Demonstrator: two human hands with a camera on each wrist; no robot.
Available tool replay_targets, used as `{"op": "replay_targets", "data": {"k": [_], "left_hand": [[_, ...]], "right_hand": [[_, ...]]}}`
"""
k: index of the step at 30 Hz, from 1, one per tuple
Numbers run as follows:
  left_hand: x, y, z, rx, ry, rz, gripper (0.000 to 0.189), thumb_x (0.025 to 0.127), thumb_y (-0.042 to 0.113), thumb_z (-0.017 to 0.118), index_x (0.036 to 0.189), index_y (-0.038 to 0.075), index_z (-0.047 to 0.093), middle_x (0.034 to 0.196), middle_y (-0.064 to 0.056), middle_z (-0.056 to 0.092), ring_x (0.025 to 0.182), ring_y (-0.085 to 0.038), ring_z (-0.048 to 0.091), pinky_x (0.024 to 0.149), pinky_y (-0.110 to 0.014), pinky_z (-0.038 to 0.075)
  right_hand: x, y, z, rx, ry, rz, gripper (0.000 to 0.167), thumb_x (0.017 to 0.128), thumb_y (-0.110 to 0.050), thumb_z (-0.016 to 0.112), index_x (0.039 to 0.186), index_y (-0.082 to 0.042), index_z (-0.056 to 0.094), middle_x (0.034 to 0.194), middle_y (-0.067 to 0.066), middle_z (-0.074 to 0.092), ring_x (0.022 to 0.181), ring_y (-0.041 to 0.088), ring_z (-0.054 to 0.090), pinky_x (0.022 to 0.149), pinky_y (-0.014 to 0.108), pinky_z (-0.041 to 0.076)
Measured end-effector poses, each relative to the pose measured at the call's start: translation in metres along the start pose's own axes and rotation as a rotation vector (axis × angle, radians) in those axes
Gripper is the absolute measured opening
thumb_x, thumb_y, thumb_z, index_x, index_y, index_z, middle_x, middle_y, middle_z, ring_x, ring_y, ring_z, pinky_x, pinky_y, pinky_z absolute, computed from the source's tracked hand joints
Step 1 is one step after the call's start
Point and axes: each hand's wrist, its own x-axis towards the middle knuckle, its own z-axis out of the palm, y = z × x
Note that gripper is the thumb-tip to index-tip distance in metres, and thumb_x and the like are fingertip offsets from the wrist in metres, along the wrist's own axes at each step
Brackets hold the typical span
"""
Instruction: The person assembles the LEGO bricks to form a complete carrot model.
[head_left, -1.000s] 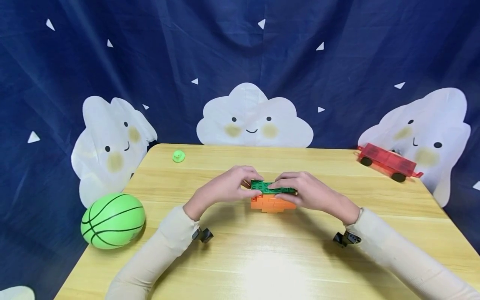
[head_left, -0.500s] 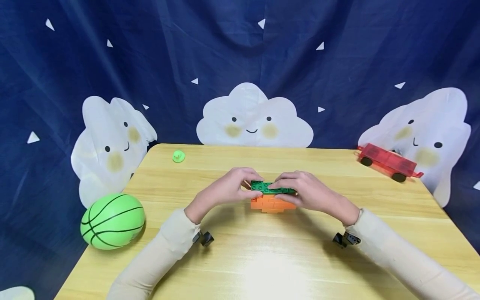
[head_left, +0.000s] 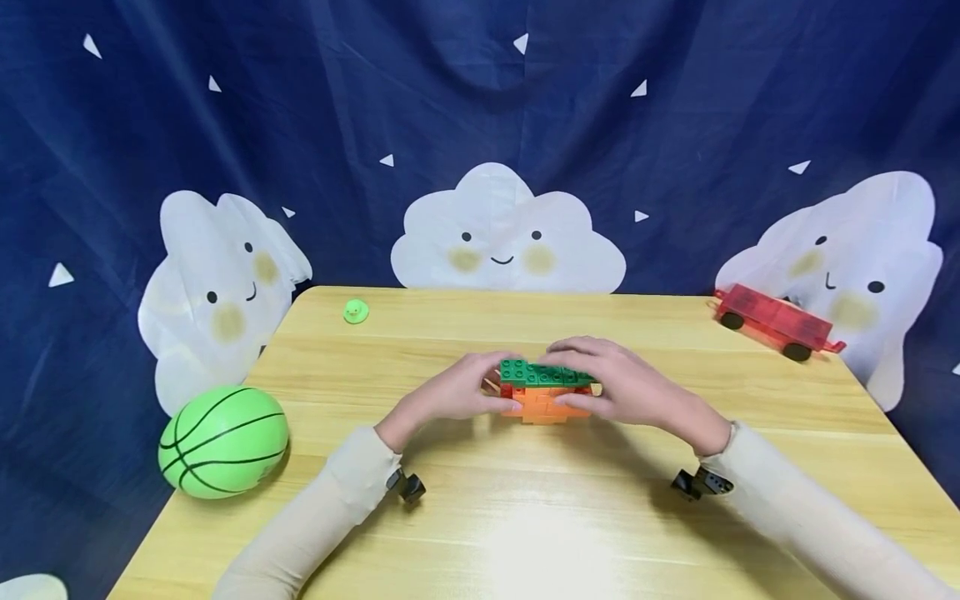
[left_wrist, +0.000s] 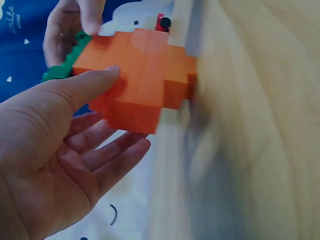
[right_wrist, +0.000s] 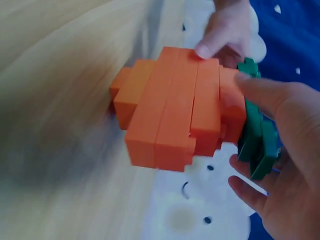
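A toy-brick model stands upright mid-table: a stepped orange brick body (head_left: 542,405), narrowing towards the bottom, with green bricks (head_left: 546,373) across its top. My left hand (head_left: 461,387) is at its left side. In the left wrist view the thumb (left_wrist: 97,85) lies on the orange face, with the other fingers behind. My right hand (head_left: 626,385) holds the right side, its thumb (right_wrist: 260,92) at the upper orange bricks and its fingers round behind the green ones. Part of the model's back is hidden by the hands.
A green ball (head_left: 223,442) with black lines lies at the table's left edge. The small green duck (head_left: 356,311) sits at the back left. Towards the back right stands a red toy wagon (head_left: 776,321) with black wheels. A dark blue cloud-printed curtain (head_left: 330,100) hangs behind the table.
Both thumbs have shifted down from the green bricks onto the orange ones. The right hand's fingers have lifted off the green studs, uncovering more of them. The model stays in nearly the same place.
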Motion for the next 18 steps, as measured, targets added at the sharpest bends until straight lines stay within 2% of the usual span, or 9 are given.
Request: {"op": "replay_targets", "data": {"k": [3, 5, 7, 9, 11, 13, 14, 16, 18], "left_hand": [[-0.001, -0.006, 0.005, -0.043, 0.002, 0.003, 0.034, 0.092, 0.022, 0.079, 0.121, 0.011, 0.067, 0.109, -0.002, 0.074, 0.097, -0.012, 0.073, 0.086, -0.024, 0.059], [-0.002, -0.009, 0.009, -0.058, 0.012, -0.012, 0.022, 0.091, 0.022, 0.08, 0.105, 0.01, 0.067, 0.097, -0.001, 0.072, 0.089, -0.009, 0.072, 0.081, -0.023, 0.059], [-0.003, -0.012, 0.012, -0.07, 0.025, -0.027, 0.024, 0.091, 0.024, 0.08, 0.093, 0.009, 0.062, 0.088, 0.0, 0.068, 0.083, -0.008, 0.069, 0.076, -0.023, 0.059], [-0.004, -0.015, 0.015, -0.087, 0.033, -0.042, 0.031, 0.092, 0.027, 0.079, 0.087, 0.008, 0.056, 0.082, -0.001, 0.064, 0.077, -0.009, 0.064, 0.073, -0.024, 0.056], [-0.004, -0.019, 0.016, -0.11, 0.039, -0.052, 0.029, 0.093, 0.031, 0.078, 0.093, 0.008, 0.059, 0.084, -0.003, 0.064, 0.077, -0.01, 0.061, 0.073, -0.025, 0.055], [-0.004, -0.023, 0.016, -0.149, 0.054, -0.054, 0.031, 0.095, 0.031, 0.075, 0.11, 0.007, 0.064, 0.102, -0.006, 0.07, 0.084, -0.011, 0.063, 0.078, -0.026, 0.055], [-0.003, -0.024, 0.016, -0.175, 0.063, -0.056, 0.036, 0.096, 0.031, 0.074, 0.122, 0.008, 0.064, 0.113, -0.008, 0.07, 0.09, -0.012, 0.065, 0.081, -0.026, 0.056], [-0.003, -0.026, 0.015, -0.233, 0.084, -0.071, 0.052, 0.098, 0.03, 0.071, 0.144, 0.01, 0.056, 0.136, -0.012, 0.064, 0.104, -0.016, 0.069, 0.089, -0.029, 0.058], [-0.002, -0.025, 0.013, -0.295, 0.102, -0.082, 0.063, 0.1, 0.029, 0.069, 0.154, 0.01, 0.044, 0.152, -0.015, 0.053, 0.118, -0.024, 0.068, 0.095, -0.032, 0.058]], "right_hand": [[-0.013, 0.009, 0.001, 0.144, -0.04, 0.178, 0.077, 0.086, -0.033, 0.085, 0.152, -0.015, 0.049, 0.147, 0.009, 0.059, 0.133, 0.029, 0.059, 0.108, 0.052, 0.05], [-0.023, 0.016, 0.005, 0.23, -0.067, 0.276, 0.083, 0.086, -0.034, 0.084, 0.155, -0.014, 0.043, 0.151, 0.011, 0.055, 0.132, 0.031, 0.059, 0.106, 0.054, 0.051], [-0.032, 0.023, 0.014, 0.333, -0.094, 0.323, 0.08, 0.087, -0.029, 0.083, 0.154, -0.012, 0.043, 0.147, 0.013, 0.059, 0.124, 0.032, 0.065, 0.099, 0.05, 0.056], [-0.038, 0.027, 0.024, 0.407, -0.108, 0.326, 0.068, 0.09, -0.023, 0.081, 0.149, -0.01, 0.049, 0.139, 0.014, 0.065, 0.114, 0.028, 0.07, 0.089, 0.043, 0.061], [-0.042, 0.027, 0.033, 0.45, -0.099, 0.312, 0.052, 0.092, -0.018, 0.078, 0.14, -0.008, 0.058, 0.125, 0.012, 0.072, 0.1, 0.022, 0.073, 0.08, 0.034, 0.062], [-0.043, 0.025, 0.04, 0.461, -0.065, 0.318, 0.04, 0.093, -0.016, 0.076, 0.129, -0.006, 0.062, 0.111, 0.012, 0.075, 0.09, 0.018, 0.073, 0.075, 0.03, 0.061], [-0.043, 0.023, 0.042, 0.463, -0.044, 0.334, 0.037, 0.094, -0.016, 0.076, 0.127, -0.004, 0.062, 0.11, 0.013, 0.074, 0.088, 0.016, 0.073, 0.076, 0.028, 0.061], [-0.041, 0.02, 0.043, 0.493, -0.007, 0.386, 0.039, 0.094, -0.016, 0.076, 0.125, -0.001, 0.06, 0.114, 0.017, 0.071, 0.086, 0.016, 0.072, 0.075, 0.027, 0.06], [-0.039, 0.017, 0.041, 0.557, 0.024, 0.454, 0.047, 0.092, -0.015, 0.077, 0.132, 0.0, 0.056, 0.128, 0.023, 0.064, 0.087, 0.019, 0.072, 0.074, 0.026, 0.059]]}}
